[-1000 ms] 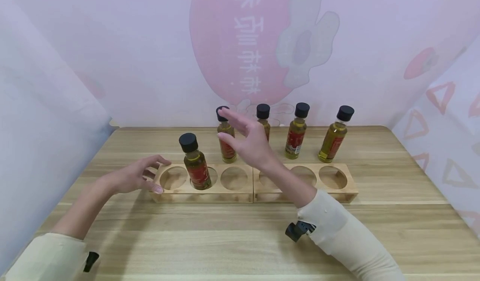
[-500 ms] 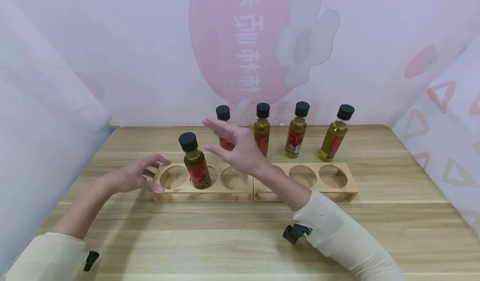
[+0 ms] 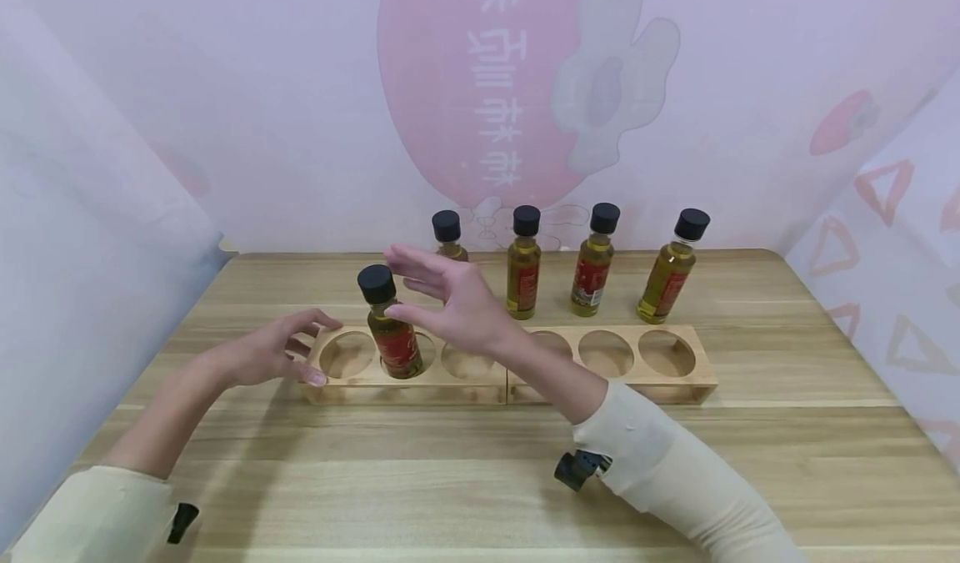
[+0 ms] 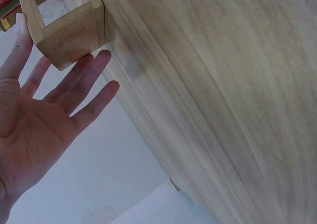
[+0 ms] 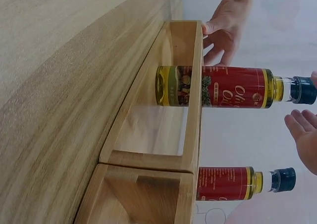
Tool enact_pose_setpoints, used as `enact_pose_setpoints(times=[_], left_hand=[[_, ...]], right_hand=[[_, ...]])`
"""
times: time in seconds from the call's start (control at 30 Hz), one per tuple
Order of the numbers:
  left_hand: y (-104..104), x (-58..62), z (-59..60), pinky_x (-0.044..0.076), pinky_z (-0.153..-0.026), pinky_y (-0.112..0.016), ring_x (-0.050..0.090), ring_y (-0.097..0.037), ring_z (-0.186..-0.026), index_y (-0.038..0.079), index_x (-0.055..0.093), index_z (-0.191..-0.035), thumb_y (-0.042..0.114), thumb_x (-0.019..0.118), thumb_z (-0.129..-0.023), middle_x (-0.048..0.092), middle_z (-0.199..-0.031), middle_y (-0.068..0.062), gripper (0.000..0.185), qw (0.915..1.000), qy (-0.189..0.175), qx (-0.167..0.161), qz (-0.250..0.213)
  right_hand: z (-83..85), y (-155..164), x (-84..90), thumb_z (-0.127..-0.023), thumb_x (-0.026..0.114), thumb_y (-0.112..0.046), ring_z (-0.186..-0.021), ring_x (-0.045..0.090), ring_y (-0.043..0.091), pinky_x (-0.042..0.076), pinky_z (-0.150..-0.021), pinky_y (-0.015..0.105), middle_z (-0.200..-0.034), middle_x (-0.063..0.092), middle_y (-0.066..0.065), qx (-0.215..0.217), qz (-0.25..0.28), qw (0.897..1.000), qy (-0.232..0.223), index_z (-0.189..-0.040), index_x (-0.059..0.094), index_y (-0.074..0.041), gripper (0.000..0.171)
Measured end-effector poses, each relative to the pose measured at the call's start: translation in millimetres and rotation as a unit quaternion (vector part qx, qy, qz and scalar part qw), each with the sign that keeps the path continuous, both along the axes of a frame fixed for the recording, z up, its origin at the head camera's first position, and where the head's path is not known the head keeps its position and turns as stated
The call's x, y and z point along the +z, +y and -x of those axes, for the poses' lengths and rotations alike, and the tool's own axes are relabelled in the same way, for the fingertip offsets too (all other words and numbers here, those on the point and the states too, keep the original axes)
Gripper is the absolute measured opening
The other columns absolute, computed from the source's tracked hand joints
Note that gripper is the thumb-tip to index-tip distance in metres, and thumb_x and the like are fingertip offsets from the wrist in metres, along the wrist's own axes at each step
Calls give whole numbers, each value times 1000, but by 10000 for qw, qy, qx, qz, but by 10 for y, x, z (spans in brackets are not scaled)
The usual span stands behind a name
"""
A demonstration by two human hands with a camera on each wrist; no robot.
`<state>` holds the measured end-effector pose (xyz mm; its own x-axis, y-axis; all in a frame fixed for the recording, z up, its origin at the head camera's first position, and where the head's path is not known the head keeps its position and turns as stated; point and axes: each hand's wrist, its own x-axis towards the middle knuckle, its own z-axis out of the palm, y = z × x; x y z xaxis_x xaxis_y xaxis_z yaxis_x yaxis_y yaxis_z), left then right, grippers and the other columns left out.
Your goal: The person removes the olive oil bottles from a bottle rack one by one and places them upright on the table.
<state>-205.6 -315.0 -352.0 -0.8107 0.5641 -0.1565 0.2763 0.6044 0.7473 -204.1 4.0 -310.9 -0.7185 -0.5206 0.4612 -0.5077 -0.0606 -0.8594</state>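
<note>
Right hand (image 3: 457, 300), fingers apart, is swinging left from the back-row bottles (image 3: 522, 261) toward the bottle (image 3: 390, 323) sitting in the rack's (image 3: 480, 389) second hole, nothing gripped yet, while left hand (image 3: 273, 351), fingers loose, is resting on the rack's left end.

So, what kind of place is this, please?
Probably a staged recording booth, not a real kitchen: a wooden table is closed in by printed fabric screens, with identical oil bottles lined up behind a wooden rack.
</note>
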Motion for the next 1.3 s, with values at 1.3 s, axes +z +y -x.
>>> enact_pose_setpoints(times=[1.3], left_hand=[[9, 23, -9, 55, -95, -62, 53, -58, -123, -3, 45, -141, 11, 85, -86, 47, -140, -36, 69, 9999, -80, 37, 96]], right_hand=[[27, -161, -92, -93, 74, 3, -122, 67, 29, 55, -101, 25, -140, 62, 22, -30, -62, 9997, -228, -150, 51, 1, 61]])
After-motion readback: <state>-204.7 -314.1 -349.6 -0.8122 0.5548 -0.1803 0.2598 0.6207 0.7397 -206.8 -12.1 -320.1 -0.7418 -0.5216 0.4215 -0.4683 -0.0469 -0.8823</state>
